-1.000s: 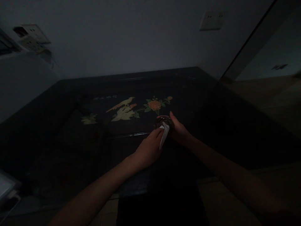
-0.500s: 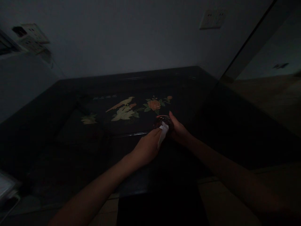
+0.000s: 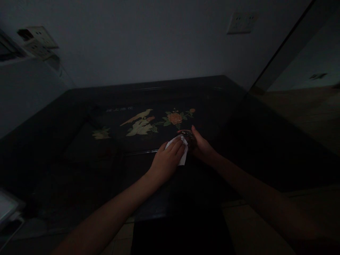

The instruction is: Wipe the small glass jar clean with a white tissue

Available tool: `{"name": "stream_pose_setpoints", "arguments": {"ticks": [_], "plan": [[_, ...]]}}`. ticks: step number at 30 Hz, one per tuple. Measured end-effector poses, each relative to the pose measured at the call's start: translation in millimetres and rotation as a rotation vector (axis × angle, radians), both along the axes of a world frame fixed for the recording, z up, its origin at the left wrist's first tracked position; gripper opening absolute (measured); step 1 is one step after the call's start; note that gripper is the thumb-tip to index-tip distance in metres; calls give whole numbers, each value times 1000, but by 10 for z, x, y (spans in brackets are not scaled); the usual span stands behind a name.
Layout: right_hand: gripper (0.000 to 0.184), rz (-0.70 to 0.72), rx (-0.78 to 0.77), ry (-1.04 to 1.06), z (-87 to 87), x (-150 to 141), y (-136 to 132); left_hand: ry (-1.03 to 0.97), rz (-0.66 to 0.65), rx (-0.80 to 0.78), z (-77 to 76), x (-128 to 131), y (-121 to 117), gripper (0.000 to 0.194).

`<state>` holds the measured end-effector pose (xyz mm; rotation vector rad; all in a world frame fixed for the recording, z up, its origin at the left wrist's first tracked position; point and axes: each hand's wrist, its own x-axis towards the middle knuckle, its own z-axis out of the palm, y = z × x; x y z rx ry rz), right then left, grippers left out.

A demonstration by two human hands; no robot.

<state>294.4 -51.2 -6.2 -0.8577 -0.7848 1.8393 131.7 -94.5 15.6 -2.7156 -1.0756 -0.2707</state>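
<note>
A dark, glossy, roundish object (image 3: 191, 139) is held just on the near side of the orange flower (image 3: 174, 118) in the tabletop, slightly right of it; no long axis can be made out. It is gripped directly by the right hand (image 3: 203, 148), curled around its right side. A white tissue (image 3: 182, 161) is pressed to its left side by the left hand (image 3: 168, 159), palm down, fingers together, forearm slanting toward the flower.

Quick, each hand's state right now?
Left hand: holding a white tissue against the dark shiny object.
Right hand: closed around that object.
</note>
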Motion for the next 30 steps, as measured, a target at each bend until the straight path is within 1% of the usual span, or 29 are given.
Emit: {"name": "stream_pose_setpoints", "arguments": {"ticks": [4, 7, 14, 18, 21, 23, 27, 30], "plan": [[43, -57, -55, 25, 72, -13, -50, -16, 24, -116, 66, 27, -25, 30], [44, -73, -79, 18, 135, -34, -78, -97, 18, -230, 92, 34, -44, 31], [50, -57, -86, -33, 190, -50, -81, -341, -37, -436, 52, 34, -41, 35], [50, -41, -98, -56, 211, -49, -90, -487, -62, -552, 38, 46, -40, 32], [51, -56, -108, -45, 218, -47, -91, -560, -81, -607, 14, 57, -59, 33], [51, -60, -116, -36, 221, -45, -92, -536, -84, -601, 5, 64, -77, 35], [51, -58, -134, -45, 234, -39, -97, -379, -36, -542, 37, 64, -101, 39], [51, -60, -141, -50, 228, -37, -94, -256, -10, -465, 77, 44, -91, 35]]}}
